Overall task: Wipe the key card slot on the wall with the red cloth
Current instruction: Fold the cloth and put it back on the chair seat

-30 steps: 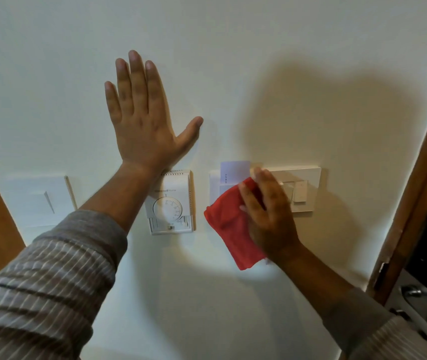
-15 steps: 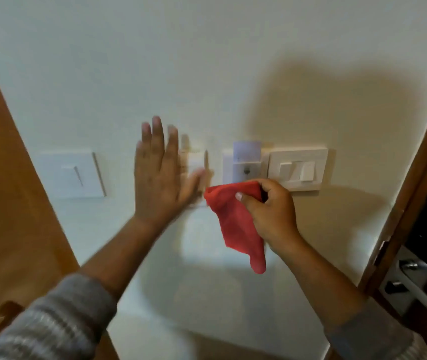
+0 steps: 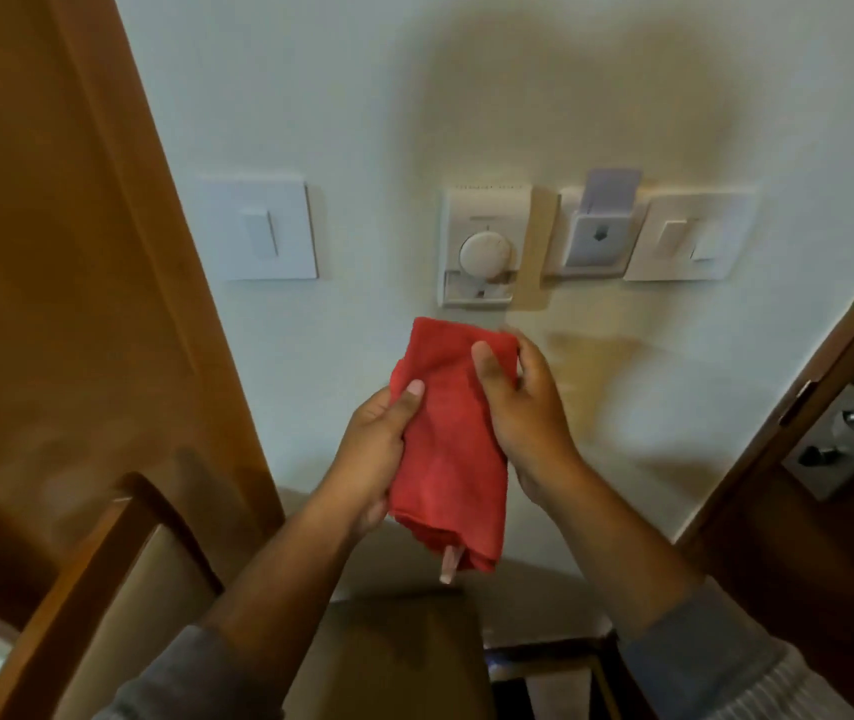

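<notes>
The key card slot (image 3: 597, 236) is a white holder on the wall with a pale card standing in its top, between a thermostat and a double switch. The red cloth (image 3: 448, 439) hangs folded below the thermostat, away from the wall plates. My left hand (image 3: 378, 454) grips its left edge with the thumb on the front. My right hand (image 3: 521, 407) pinches its upper right corner. Both hands are well below the slot and do not touch it.
A thermostat with a round dial (image 3: 484, 246) sits left of the slot, a double switch (image 3: 687, 236) to its right, a single switch (image 3: 258, 228) further left. Wooden panels (image 3: 77, 252) flank the wall, a door handle (image 3: 840, 439) is at right, and a wooden chair (image 3: 118, 579) stands below.
My right hand drew the cloth down and away from the slot. My left hand left the wall and took hold of the cloth. The view pulled back.
</notes>
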Tool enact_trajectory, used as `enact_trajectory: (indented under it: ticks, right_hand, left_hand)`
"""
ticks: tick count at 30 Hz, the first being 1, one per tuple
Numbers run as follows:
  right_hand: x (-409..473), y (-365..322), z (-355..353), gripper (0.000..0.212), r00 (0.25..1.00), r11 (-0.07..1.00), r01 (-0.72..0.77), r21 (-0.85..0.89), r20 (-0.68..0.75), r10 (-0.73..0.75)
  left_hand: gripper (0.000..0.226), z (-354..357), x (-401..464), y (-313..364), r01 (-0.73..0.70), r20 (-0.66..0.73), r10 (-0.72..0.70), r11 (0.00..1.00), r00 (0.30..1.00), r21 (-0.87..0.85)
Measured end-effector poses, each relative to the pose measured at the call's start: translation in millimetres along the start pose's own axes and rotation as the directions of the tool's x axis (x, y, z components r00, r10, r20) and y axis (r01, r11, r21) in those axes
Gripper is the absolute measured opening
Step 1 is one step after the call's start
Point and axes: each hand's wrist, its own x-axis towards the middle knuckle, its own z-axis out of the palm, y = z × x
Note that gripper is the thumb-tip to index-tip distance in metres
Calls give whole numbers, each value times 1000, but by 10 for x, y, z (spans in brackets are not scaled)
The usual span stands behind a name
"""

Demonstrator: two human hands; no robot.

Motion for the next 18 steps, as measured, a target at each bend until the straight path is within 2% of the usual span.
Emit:
enact_trajectory:
  ticks: [2, 3, 6, 9, 13, 16, 18]
  right_hand:
    - [-218, 396, 113, 66, 974, 974, -214, -70, 55, 218]
    - [-282, 537, 137, 74, 956, 953, -273, -129, 72, 284]
    - [-528, 944, 368, 81, 896, 903, -392, -176, 147, 418]
    - [-708, 1233, 535, 79, 865, 880, -429, -203, 190, 465]
    - [-994, 1750, 710, 72, 854, 875, -400, -272, 238, 464]
    - [-1209, 2234, 751, 71, 846, 847, -377, -375, 233, 480]
    - [-1348, 2607, 741, 70, 829, 811, -361, -460, 240, 505]
  left_hand:
    - [28, -253, -101, -238, 53, -83, -47, 996, 995, 73]
    - [29, -350, -127, -324, 80, -132, -64, 989, 989, 121]
    - [23, -798, -262, -721, 194, -220, -148, 960, 964, 203]
    - [17, -1130, -428, -998, 287, -270, -228, 936, 935, 203]
    - [38, -1508, -599, -1421, 383, -306, -298, 882, 904, 275]
    - [23, -1719, -708, -1804, 450, -336, -351, 847, 874, 283]
    - [25, -1831, -762, -2081, 518, -356, -417, 814, 836, 264]
